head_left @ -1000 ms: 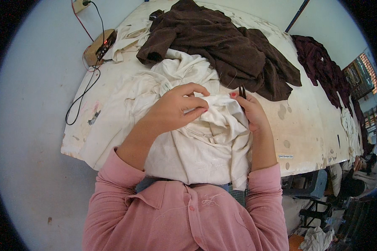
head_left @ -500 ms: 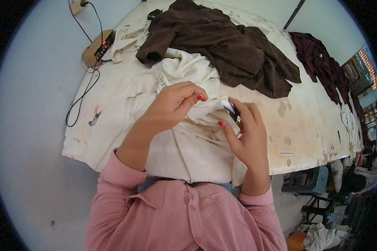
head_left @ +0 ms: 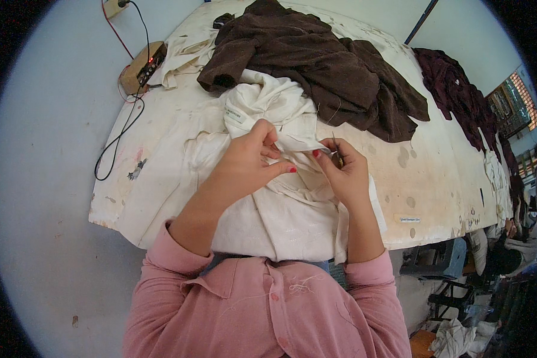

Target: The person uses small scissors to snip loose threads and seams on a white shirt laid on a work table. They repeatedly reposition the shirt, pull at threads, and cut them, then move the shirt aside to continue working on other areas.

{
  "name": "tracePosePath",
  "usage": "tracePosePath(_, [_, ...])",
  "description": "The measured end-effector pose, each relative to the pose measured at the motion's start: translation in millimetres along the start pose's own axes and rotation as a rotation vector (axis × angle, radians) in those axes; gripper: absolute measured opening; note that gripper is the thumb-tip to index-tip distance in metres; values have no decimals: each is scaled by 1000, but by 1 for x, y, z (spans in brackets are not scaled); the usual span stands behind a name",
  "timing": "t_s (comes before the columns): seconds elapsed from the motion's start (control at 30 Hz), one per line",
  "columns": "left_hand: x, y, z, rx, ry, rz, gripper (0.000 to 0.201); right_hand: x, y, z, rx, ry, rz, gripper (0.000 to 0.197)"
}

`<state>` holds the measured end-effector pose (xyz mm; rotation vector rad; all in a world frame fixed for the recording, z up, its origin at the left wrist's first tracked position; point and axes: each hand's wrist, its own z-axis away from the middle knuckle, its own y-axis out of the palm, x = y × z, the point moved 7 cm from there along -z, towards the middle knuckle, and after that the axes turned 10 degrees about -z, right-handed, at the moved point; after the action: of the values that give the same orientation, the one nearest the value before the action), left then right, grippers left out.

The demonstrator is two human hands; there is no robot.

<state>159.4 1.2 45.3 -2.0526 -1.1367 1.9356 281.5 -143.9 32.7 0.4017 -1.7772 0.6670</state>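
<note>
A white garment (head_left: 286, 230) lies bunched across the table's near edge and into my lap. Over its folds is my left hand (head_left: 247, 164), its thumb held apart from the curled fingers, with nothing seen between them. My right hand (head_left: 347, 173) pinches a strip of the garment's edge between thumb and fingers. The same hand keeps a small pair of thread snips (head_left: 338, 160) in its palm, a thin pointed blade sticking up past the fingers; the rest is hidden. A pale label (head_left: 234, 115) shows on the cloth just beyond my left hand.
A dark brown garment (head_left: 298, 53) is heaped at the far side of the table (head_left: 441, 197). Maroon clothing (head_left: 456, 89) hangs over the right edge. At the far left stands a box with a red light (head_left: 152, 62) and a black cable (head_left: 110, 149). A blue-grey stool (head_left: 438, 262) is below right.
My left hand's thumb and fingers have parted. My right hand has moved up and left slightly and closed on the cloth edge, and the snips' blade now points upward.
</note>
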Motion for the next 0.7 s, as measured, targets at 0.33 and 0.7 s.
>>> tracePosePath(0.33, [24, 2, -7, -10, -23, 206, 14, 41, -8, 16, -54, -478, 50, 33])
tracePosePath(0.7, [37, 15, -11, 96, -107, 649, 18, -9, 53, 31, 434, 608, -766, 43])
